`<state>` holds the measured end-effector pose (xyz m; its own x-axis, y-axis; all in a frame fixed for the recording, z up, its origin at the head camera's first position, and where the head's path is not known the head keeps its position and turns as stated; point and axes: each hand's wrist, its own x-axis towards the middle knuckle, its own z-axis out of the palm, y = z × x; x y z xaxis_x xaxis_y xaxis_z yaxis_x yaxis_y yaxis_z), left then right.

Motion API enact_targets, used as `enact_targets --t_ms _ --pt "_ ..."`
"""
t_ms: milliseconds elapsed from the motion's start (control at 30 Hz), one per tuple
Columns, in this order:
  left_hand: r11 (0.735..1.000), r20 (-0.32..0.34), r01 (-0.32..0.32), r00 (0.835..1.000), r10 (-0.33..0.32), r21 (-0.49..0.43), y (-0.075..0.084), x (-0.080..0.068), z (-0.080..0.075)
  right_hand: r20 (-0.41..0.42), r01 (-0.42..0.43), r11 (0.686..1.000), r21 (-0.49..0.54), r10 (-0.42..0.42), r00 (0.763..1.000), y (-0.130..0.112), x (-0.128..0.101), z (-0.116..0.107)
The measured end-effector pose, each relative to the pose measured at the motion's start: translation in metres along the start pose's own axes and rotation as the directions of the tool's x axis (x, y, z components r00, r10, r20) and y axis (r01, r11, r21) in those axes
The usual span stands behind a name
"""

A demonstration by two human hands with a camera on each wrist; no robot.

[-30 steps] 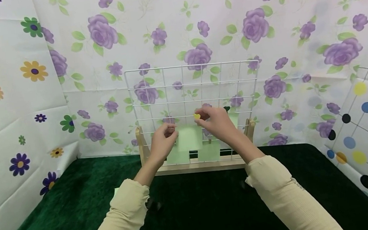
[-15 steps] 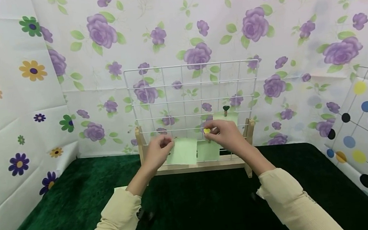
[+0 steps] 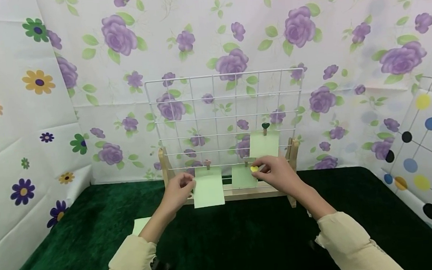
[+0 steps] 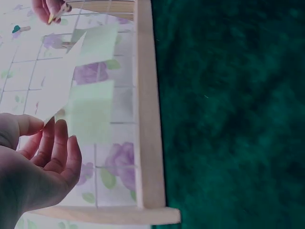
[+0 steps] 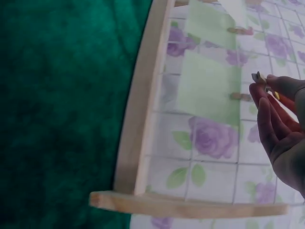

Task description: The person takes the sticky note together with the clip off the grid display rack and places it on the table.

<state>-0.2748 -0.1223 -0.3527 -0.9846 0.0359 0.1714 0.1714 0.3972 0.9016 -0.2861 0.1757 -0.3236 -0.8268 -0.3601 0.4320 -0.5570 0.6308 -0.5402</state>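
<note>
I watch the wire grid (image 3: 216, 118), with the left hand (image 3: 177, 192) and right hand (image 3: 277, 173) lower and wider apart than a second ago.
The left thumb and fingers pinch the loose pale-green sheet (image 3: 208, 192) at its edge; it has dropped to the grid's lower left, in front of a clipped sheet (image 4: 93, 114). The right thumb and fingertips clamp the yellow heart clip (image 3: 254, 169), now lower and further right; I now see a pink-topped clip (image 3: 208, 164) above the sheets.

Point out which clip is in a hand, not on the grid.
The yellow heart clip, pinched in the right hand. The dark green clip, the pink clip and the clip between them are all on the wire grid.
</note>
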Motion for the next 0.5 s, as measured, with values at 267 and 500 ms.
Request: enact_targets --t_ms 267,500 --pt "0.995 -0.011 0.061 0.998 -0.06 0.076 -0.018 -0.005 -0.008 0.013 -0.057 0.998 -0.035 0.058 0.998 0.021 -0.022 -0.001" --pt "0.991 0.039 0.091 0.995 -0.096 0.097 -0.034 -0.008 -0.013 0.043 -0.121 0.991 -0.047 0.123 0.991 0.041 -0.044 -0.007"
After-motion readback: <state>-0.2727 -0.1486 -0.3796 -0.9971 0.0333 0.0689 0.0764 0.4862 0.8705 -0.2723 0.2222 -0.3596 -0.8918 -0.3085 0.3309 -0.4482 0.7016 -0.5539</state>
